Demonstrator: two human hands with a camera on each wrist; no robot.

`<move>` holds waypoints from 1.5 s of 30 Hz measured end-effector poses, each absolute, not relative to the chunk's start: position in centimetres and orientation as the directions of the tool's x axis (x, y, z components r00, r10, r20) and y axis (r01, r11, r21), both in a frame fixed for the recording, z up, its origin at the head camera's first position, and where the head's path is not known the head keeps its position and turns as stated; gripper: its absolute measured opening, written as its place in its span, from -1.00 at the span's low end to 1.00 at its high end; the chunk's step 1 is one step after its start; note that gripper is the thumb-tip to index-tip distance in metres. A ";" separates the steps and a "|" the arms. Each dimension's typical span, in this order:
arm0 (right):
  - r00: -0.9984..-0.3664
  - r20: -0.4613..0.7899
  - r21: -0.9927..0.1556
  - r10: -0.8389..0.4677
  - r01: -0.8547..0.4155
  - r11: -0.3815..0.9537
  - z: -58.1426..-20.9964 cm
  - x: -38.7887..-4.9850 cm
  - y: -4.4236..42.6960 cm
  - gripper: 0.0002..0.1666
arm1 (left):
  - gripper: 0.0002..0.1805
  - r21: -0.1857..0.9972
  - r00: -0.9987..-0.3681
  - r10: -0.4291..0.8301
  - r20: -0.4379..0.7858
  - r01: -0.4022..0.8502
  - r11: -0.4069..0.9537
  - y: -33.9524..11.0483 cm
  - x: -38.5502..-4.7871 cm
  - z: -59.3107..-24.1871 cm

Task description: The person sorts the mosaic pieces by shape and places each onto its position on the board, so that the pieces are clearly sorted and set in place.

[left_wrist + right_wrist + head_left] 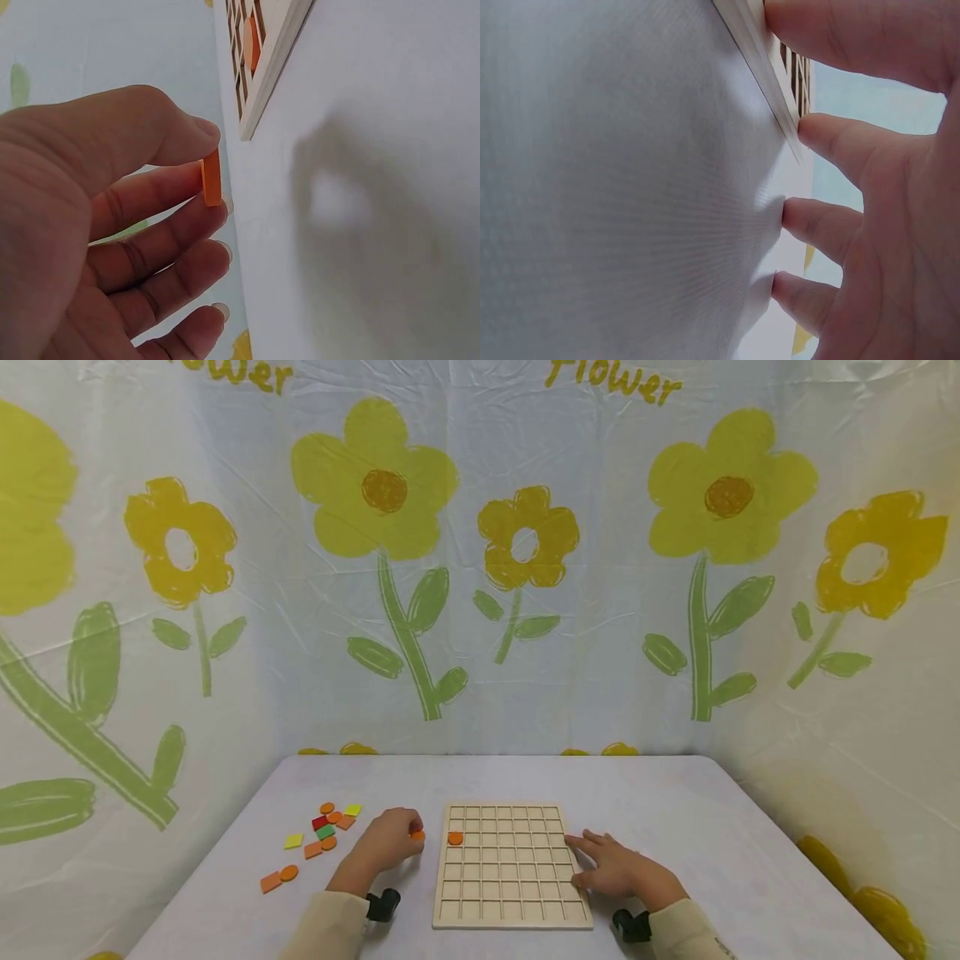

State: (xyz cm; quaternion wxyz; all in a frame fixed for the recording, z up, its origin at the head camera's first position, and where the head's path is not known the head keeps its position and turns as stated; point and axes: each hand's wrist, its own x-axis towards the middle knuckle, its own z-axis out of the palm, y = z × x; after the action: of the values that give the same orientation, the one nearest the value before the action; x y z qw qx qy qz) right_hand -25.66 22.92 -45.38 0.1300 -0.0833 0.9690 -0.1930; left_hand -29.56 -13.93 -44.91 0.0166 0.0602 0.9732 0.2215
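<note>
One orange disc [417, 835] is pinched in the left hand [384, 840] in the head view, just off the left edge of the grid board [511, 867]; loose pieces [325, 832] are scattered toward the desk's [637, 802] left edge. From the left wrist, it's seen pretty much edge-on. From the right wrist, the board's edge is just touched by the right hand [900, 195], nothing gripped.
</note>
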 end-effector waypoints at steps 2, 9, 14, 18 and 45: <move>-0.953 -0.219 -0.394 -0.211 -0.111 0.912 -45.4 -25.7 22.9 -0.16 | -0.79 0.440 -0.991 0.132 -0.003 0.117 0.890 -13.5 -29.7 -45.0; -0.952 -0.204 -0.381 -0.230 -0.139 0.914 -45.5 -25.7 22.9 -0.14 | -0.80 0.453 -0.983 0.180 0.029 0.173 0.875 -12.2 -30.1 -45.2; -0.953 -0.203 -0.375 -0.225 -0.137 0.917 -45.6 -25.8 22.9 -0.14 | -0.79 0.467 -0.975 0.217 0.044 0.212 0.858 -11.4 -30.2 -45.2; -0.953 -0.207 -0.368 -0.221 -0.134 0.920 -45.6 -25.9 23.0 -0.14 | -0.81 0.447 -0.961 0.264 0.076 0.270 0.853 -10.9 -30.3 -45.3; -0.952 -0.233 -0.355 -0.200 -0.109 0.929 -45.5 -25.8 22.8 -0.14 | -0.87 0.366 -0.902 0.402 0.160 0.432 0.824 -7.8 -30.9 -45.4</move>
State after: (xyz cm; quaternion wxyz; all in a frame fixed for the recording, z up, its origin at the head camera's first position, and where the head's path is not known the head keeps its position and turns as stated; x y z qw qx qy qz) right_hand -25.79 22.84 -45.50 0.1335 -0.0794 0.9729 -0.1716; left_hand -30.93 -7.84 -45.41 -0.0379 0.2185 0.9542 0.2007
